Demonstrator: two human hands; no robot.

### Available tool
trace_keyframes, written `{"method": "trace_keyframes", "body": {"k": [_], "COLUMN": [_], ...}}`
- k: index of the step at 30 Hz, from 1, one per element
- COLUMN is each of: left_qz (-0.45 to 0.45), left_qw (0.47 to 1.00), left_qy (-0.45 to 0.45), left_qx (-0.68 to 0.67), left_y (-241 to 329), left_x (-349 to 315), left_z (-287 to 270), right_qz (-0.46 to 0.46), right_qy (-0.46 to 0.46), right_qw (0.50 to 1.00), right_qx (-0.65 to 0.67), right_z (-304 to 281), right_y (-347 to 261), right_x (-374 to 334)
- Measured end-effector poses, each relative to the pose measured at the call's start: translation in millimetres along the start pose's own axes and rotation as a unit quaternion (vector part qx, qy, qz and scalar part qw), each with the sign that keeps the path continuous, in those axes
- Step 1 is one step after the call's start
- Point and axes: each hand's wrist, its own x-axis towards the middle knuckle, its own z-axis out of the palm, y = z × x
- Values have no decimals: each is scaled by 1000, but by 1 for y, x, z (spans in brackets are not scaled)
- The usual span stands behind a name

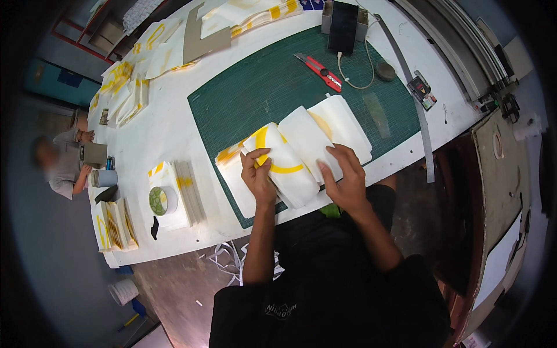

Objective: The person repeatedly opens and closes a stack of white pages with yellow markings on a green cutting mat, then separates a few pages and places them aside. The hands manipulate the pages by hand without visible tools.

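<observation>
My left hand point(259, 174) grips the left part of white printed sheets point(293, 177) with a yellow band, thumb and fingers closed on them. My right hand point(347, 181) has its thumb and fingers on the right part of the same sheets, which bow upward between both hands. Beneath them lies a left stack of white and yellow sheets point(237, 184), and a right stack of white sheets point(355, 124) sits just beyond my right hand. Both stacks rest on a green cutting mat point(255, 93). Farther up the mat lies a red utility knife point(319, 72).
A dark phone-like device point(343, 28) with a cable stands at the back. A steel ruler point(425, 136) overhangs the table's right edge. At left, a tape roll point(162, 200) tops a paper stack point(184, 188). Another person point(65, 165) is at the far left side.
</observation>
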Motion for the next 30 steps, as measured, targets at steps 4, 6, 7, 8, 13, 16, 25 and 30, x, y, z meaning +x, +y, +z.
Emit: {"method": "trace_keyframes", "body": {"k": [4,6,7,8,13,16,25,30], "left_qz": [-33,-70,-53,-35,29,58,13,-22], "left_qw": [996,982,992,998,996,996,997,1000], "left_qy": [17,32,15,-1,-56,-45,-15,4], "left_qx": [-84,-171,-109,-47,55,45,68,11], "left_y": [-6,-2,-2,-2,3,9,3,-3], "left_x": [1,1,1,2,-1,-1,-1,-2], "left_z": [-5,-2,-3,-4,6,11,12,11], "right_qz": [114,144,143,142,-55,-129,96,57], "right_qy": [110,130,133,136,32,-30,75,40], "right_qw": [986,979,979,978,996,989,948,937], "right_qx": [41,61,64,67,68,67,-294,-343], "right_z": [9,9,11,13,17,18,-29,-27], "right_y": [-1,-6,-9,-12,-38,-49,23,34], "right_x": [7,9,8,6,-12,-13,0,-6]}}
